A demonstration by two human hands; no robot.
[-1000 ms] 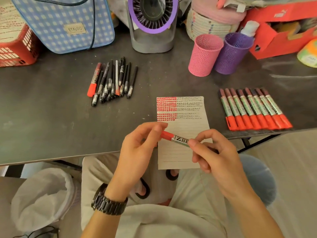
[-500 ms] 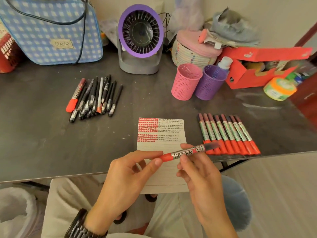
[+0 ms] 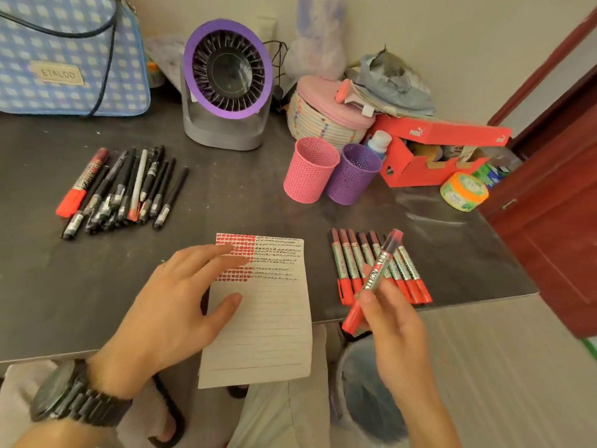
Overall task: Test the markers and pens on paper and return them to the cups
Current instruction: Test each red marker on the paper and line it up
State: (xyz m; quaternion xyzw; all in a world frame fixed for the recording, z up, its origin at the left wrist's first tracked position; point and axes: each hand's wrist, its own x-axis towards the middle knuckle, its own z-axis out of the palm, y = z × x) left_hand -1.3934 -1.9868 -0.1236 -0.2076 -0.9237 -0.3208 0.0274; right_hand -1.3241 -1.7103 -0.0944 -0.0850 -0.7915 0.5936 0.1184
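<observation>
The worktop [image 3: 252, 189] is dark and matt, with faint scuffs and pale smears towards its right edge. The lined paper [image 3: 268, 318] looks thin and dull. Both cups [image 3: 310, 171] are perforated mesh with a satin finish. The markers [image 3: 361, 263] have glossy plastic barrels. The bag [image 3: 71, 56] is checked cloth; the box [image 3: 433, 150] is cardboard.

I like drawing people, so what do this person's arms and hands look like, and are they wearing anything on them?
Both arms are bare, with no sleeves showing and no gloves. The left hand has a chunky black watch on its wrist, with a band made of dark links. The right hand wears nothing: no watch, no bracelet. No rings show on any fingers that are in view.
</observation>
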